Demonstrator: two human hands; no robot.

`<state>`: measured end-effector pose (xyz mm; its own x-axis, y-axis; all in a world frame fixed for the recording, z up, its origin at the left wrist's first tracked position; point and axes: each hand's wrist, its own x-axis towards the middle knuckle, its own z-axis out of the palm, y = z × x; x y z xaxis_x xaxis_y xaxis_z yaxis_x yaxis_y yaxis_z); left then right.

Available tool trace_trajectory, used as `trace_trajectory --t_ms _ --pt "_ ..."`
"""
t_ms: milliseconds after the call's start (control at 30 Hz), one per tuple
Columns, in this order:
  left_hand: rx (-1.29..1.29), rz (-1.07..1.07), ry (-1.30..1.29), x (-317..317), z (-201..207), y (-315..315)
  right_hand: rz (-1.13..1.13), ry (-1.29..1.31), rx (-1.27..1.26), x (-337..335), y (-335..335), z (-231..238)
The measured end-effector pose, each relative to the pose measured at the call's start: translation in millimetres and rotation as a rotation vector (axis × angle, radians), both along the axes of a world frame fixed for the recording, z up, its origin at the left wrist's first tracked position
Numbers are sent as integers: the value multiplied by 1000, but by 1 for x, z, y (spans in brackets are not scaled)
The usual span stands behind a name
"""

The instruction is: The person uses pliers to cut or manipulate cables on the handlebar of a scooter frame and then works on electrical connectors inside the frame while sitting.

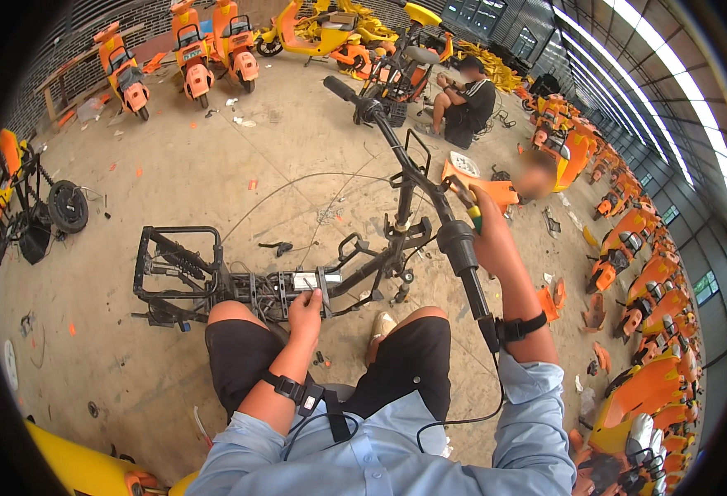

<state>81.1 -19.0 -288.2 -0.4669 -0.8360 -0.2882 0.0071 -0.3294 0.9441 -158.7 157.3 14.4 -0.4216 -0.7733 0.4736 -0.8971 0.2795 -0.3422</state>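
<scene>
A stripped black scooter frame (pixel 372 266) stands in front of me, its handlebar (pixel 415 172) running from the upper left down to the right. Beside the bar's middle, my right hand (pixel 489 221) is closed round a hand tool with a green and yellow handle (pixel 474 217). The tool's metal end points at the bar; whether it touches is hard to tell. Lower down, my left hand (pixel 306 312) is pinched closed at the frame's middle, next to a silver-white box (pixel 306 281). What its fingers hold, if anything, is too small to name.
Another person (pixel 469 99) squats by a partly stripped scooter (pixel 396 78) at the back. Orange scooters (pixel 194 62) stand at the far left, and rows of them (pixel 640 273) line the right. Orange panels (pixel 496 192) and scraps lie on the concrete floor (pixel 173 165).
</scene>
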Motion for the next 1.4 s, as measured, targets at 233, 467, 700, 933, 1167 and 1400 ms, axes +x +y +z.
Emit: trace_trajectory --t_ms 233,467,700,933,1167,1400 --pt "-13 18 12 10 0 -6 -33 111 38 -3 -19 18" --pt "15 5 -7 14 7 -2 -7 42 90 -1 -11 20" --pt "-4 -49 -14 8 13 -2 -114 113 99 20 -9 22" --pt "-30 -93 -16 -2 17 5 -227 163 373 36 -4 66" --pt "-8 -165 3 3 21 5 -235 199 606 32 -18 95" --pt "-96 -220 -28 2 18 9 -261 327 692 40 -21 104"
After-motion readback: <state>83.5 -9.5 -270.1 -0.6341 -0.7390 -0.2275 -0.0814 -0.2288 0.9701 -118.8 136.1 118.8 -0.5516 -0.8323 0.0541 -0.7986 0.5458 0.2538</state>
